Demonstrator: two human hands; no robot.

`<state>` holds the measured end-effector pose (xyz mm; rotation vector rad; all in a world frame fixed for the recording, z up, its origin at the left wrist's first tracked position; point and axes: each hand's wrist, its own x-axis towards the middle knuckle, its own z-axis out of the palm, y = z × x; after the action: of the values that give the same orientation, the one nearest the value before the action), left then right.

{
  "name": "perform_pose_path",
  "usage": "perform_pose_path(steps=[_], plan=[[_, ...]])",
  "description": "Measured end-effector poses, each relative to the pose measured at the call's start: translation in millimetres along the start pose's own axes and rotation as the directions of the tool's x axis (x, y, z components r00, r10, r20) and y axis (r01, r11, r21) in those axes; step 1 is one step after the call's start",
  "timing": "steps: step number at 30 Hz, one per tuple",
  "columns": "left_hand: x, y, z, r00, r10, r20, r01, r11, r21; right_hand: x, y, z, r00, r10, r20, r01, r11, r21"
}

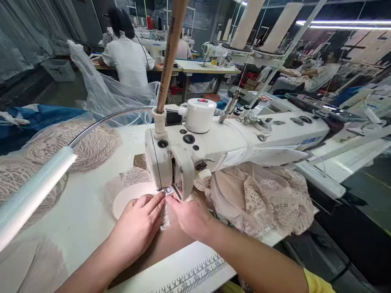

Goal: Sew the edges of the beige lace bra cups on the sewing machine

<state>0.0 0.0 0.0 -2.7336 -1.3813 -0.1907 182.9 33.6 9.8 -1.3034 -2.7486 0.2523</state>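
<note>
My left hand (140, 217) rests at the needle area of a white sewing machine (195, 152), its fingers drawn together and holding down beige fabric (171, 244). Close by on the other side, my right hand (192, 215) has thumb and fingers closed on the same fabric beneath the machine head. A small clear, shiny strip (165, 219) lies between the hands. Left of the needle, a smooth pale oval piece (130, 197) lies on lace. The fingertips partly hide the stitching point, and the presser foot (166, 190) shows just above them.
Stacked lace pieces (97, 144) lie left on the white table (91, 203). A lit tube lamp (39, 191) crosses the left side. Bunched lace fabric (271, 199) sits right, under the machine arm. Ruler marks (198, 272) line the front edge. A person in white (125, 59) sits ahead.
</note>
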Motion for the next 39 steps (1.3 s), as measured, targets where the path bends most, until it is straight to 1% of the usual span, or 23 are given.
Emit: perform_pose_path(steps=[4, 7, 9, 13, 17, 21, 26, 28, 30, 34, 36, 39], plan=[[2, 4, 3.3, 0.999, -0.029, -0.020, 0.030, 0.999, 0.041, 0, -1, 5, 0.999, 0.037, -0.033, -0.038, 0.999, 0.000], [1, 5, 4.2, 0.997, -0.042, -0.061, 0.045, 0.997, 0.055, -1, 1, 8, 0.997, 0.021, -0.069, -0.020, 1.000, 0.023], [-1, 4, 3.5, 0.996, -0.044, -0.079, 0.047, 0.998, 0.030, -3, 3, 10, 0.995, -0.007, -0.095, 0.010, 0.999, 0.038], [-5, 1, 1.5, 0.997, -0.042, -0.072, 0.038, 0.998, -0.055, -8, 7, 10, 0.992, -0.031, -0.126, 0.039, 0.998, 0.059], [-9, -3, 3.8, 0.997, -0.021, -0.071, 0.014, 0.995, -0.103, -11, 8, 9, 0.987, -0.088, -0.136, 0.098, 0.993, 0.067], [-10, -5, 8.5, 0.996, 0.019, -0.082, -0.028, 0.994, -0.106, -12, 7, 8, 0.981, -0.159, -0.113, 0.166, 0.985, 0.052], [-8, -3, 9.8, 0.994, 0.011, -0.113, -0.023, 0.993, -0.112, -11, 4, 7, 0.984, -0.149, -0.098, 0.152, 0.988, 0.024], [-8, -4, 7.5, 0.993, 0.001, -0.114, -0.018, 0.989, -0.145, -11, 4, 8, 0.984, -0.147, -0.103, 0.150, 0.989, 0.019], [-10, -6, 4.1, 0.993, -0.014, -0.118, -0.012, 0.976, -0.217, -12, 5, 9, 0.982, -0.149, -0.112, 0.153, 0.988, 0.023], [-18, -10, -1.8, 0.993, -0.047, -0.112, 0.003, 0.930, -0.368, -14, 9, 14, 0.976, -0.146, -0.161, 0.158, 0.985, 0.063], [-21, -11, -2.2, 0.993, -0.048, -0.106, 0.005, 0.926, -0.377, -15, 11, 17, 0.968, -0.145, -0.206, 0.169, 0.981, 0.100], [-22, -10, -0.4, 0.994, -0.025, -0.109, -0.013, 0.941, -0.337, -16, 14, 20, 0.954, -0.153, -0.257, 0.194, 0.970, 0.143]])
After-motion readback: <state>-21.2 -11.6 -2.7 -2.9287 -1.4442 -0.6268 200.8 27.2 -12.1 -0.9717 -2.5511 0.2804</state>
